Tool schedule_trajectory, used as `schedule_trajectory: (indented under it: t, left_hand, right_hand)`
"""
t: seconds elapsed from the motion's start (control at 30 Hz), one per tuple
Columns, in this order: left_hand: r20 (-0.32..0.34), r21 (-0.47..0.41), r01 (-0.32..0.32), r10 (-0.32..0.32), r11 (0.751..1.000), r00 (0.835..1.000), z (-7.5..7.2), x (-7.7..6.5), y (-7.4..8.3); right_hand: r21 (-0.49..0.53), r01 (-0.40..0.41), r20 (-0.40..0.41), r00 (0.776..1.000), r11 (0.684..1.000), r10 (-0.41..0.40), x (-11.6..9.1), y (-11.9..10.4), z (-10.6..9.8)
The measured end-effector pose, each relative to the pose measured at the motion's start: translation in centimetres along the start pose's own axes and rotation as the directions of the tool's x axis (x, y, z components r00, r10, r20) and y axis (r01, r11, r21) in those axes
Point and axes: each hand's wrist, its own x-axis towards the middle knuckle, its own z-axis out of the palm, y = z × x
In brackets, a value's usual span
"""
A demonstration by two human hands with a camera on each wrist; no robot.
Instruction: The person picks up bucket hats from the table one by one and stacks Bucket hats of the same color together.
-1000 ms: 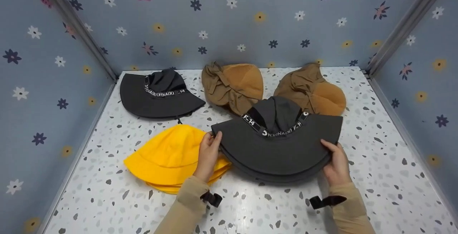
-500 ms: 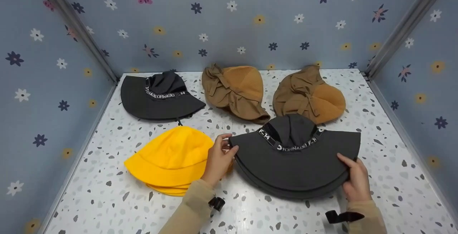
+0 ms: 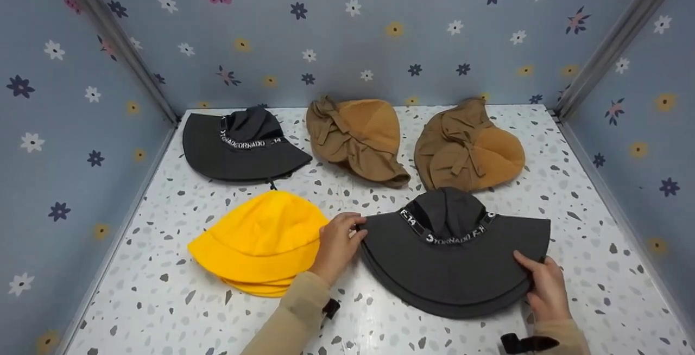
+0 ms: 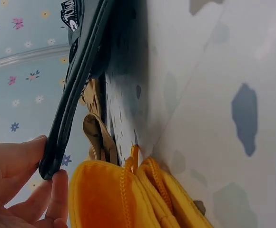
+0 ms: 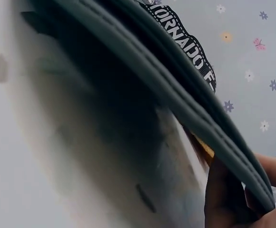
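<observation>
Both hands hold a dark grey wide-brimmed hat (image 3: 440, 268) by the two ends of its brim, a little above the table as the wrist views show. Its crown points away and a lettered black band runs round it. The left hand (image 3: 339, 246) pinches the brim's left end between thumb and fingers. At the brim's right side, the right hand (image 3: 548, 284) grips with the thumb on top and fingers underneath. In the left wrist view the brim edge (image 4: 64, 128) shows as two layers. Close beside the left hand lie stacked yellow bucket hats (image 3: 260, 241).
Along the back of the speckled table (image 3: 157, 311) lie another dark grey hat (image 3: 233, 154), a brown-and-tan hat (image 3: 364, 132) and a second brown-and-tan hat (image 3: 467, 149). Blue flowered walls (image 3: 358, 35) enclose the back and both sides.
The dark grey hat has moved right and nearer the body, and lower toward the table, with both hands still holding its brim. The brown-and-tan hats are less covered now.
</observation>
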Motion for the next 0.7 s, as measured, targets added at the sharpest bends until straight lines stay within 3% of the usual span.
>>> schedule_trajectory:
  t: [0.2, 0.4, 0.53, 0.7]
  left_hand:
    - [0.018, 0.12, -0.023, 0.021, 0.992, 1.0, 0.2, 0.0, 0.0]
    - [0.042, 0.249, -0.043, 0.033, 0.968, 0.999, 0.7, -0.2, 0.1]
    - [0.05, 0.348, -0.099, 0.087, 0.932, 0.995, 0.9, -0.5, 0.1]
    - [0.117, 0.44, -0.149, 0.107, 0.885, 0.987, 1.3, -0.6, -0.1]
  right_hand:
    - [-0.082, 0.007, -0.031, 0.999, 0.997, -0.009, 0.4, 0.7, -0.1]
    - [-0.091, 0.035, -0.034, 0.999, 0.995, -0.039, 0.6, 0.8, 0.2]
    - [-0.094, 0.063, -0.064, 0.996, 0.994, -0.069, 0.6, 0.9, 0.4]
    - [-0.157, 0.11, -0.11, 0.986, 0.981, -0.129, 0.5, 0.9, 0.6]
